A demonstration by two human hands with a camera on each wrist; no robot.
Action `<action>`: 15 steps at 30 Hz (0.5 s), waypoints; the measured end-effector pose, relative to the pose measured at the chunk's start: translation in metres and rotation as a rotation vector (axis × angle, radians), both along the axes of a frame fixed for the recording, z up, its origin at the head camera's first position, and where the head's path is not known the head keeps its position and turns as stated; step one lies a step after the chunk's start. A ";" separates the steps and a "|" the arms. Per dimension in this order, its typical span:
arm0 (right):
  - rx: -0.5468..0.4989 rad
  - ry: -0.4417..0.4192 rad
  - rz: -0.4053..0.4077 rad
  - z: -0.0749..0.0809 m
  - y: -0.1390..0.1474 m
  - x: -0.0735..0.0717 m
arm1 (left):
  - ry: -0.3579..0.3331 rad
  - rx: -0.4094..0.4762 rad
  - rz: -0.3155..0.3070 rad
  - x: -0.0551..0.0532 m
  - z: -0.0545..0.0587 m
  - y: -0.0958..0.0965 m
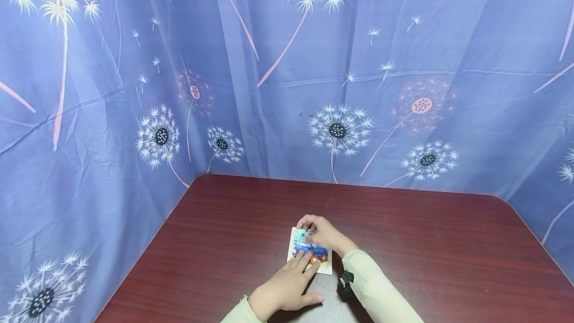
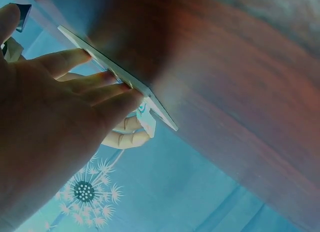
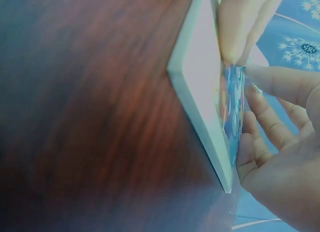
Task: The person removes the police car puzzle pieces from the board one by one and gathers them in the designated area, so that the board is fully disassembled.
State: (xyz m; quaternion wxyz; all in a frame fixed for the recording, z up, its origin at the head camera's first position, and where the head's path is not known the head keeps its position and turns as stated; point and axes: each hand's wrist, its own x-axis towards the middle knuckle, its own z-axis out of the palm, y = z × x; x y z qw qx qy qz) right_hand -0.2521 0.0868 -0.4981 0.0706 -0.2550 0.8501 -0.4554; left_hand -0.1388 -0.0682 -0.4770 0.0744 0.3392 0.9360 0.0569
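A small white-bordered picture puzzle [image 1: 327, 267] with a blue cartoon vehicle lies flat on the table. My left hand [image 1: 287, 285] rests on its lower part, the straight fingertips pressing the picture. Over the upper right of the puzzle, my right hand [image 1: 325, 236] curls its fingers and thumb. The left wrist view shows a small light puzzle piece [image 2: 146, 121] with teal print, tilted up at the puzzle's far end and pinched by the right fingers. In the right wrist view, the puzzle's thick pale edge [image 3: 205, 127] faces the camera, with the right thumb [image 3: 285, 83] close over the picture.
The dark red wooden table [image 1: 426, 243] extends to both sides, with rounded far corners. A blue curtain [image 1: 278, 128] printed with dandelions hangs behind and to the left. A black device [image 1: 345, 283] sits at the right wrist beside the pale sleeve [image 1: 381, 288].
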 end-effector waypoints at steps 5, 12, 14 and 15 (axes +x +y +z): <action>-0.002 0.016 -0.020 0.000 0.000 0.000 | 0.001 0.001 -0.002 0.001 0.000 0.000; -0.033 0.042 -0.024 0.000 -0.001 0.000 | 0.003 0.006 -0.012 0.000 -0.002 0.000; -0.055 0.039 -0.029 0.001 0.000 0.000 | 0.006 0.006 -0.014 0.000 -0.003 0.000; -0.067 0.036 -0.031 0.001 0.001 0.000 | 0.008 0.005 -0.014 0.000 -0.003 0.000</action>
